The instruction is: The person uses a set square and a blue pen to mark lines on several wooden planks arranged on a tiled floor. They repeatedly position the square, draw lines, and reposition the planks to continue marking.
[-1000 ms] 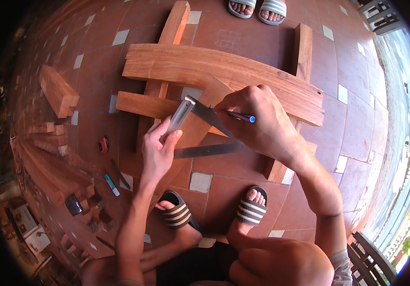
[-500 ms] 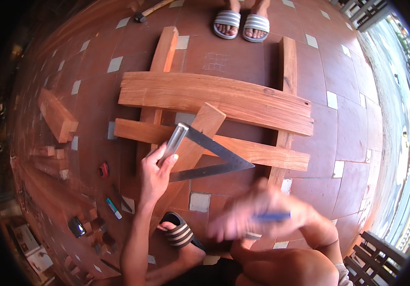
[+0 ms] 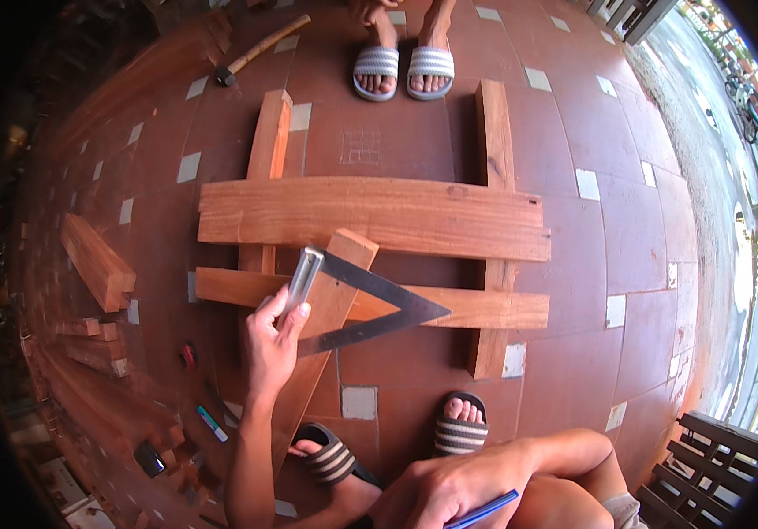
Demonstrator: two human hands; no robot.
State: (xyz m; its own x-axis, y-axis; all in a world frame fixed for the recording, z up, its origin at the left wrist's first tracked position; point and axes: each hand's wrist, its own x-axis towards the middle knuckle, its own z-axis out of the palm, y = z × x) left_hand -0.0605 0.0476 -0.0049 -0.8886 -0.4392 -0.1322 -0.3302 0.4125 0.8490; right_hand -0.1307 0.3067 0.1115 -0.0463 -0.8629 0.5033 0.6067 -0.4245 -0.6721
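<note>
My left hand [image 3: 271,348] grips the silver stock of a triangular carpenter's square [image 3: 379,286], thumb and fingers closed on it. The square's dark blade lies across a slanted wooden board [image 3: 333,304], whose far end rests over a crossing beam. Low in the view, close to my knees, my right hand [image 3: 436,489] holds a blue pen [image 3: 489,510]. Its fingertips are partly hidden. Beyond the square, a wide wooden beam [image 3: 379,216] and a narrower one [image 3: 493,309] lie across two long beams, the left [image 3: 264,145] and the right [image 3: 496,132].
Another person's sandalled feet [image 3: 403,72] are at the far side. A hammer [image 3: 260,51] lies far left. Left on the tiles are a wood block [image 3: 97,264], a red tool [image 3: 187,355], a teal-and-white marker [image 3: 211,423] and a black object [image 3: 149,458]. A dark slatted piece [image 3: 705,472] stands right.
My right hand has drawn back toward my body with the pen, uncovering my right foot. My left hand still holds the square on the board. The whole view has shifted slightly.
</note>
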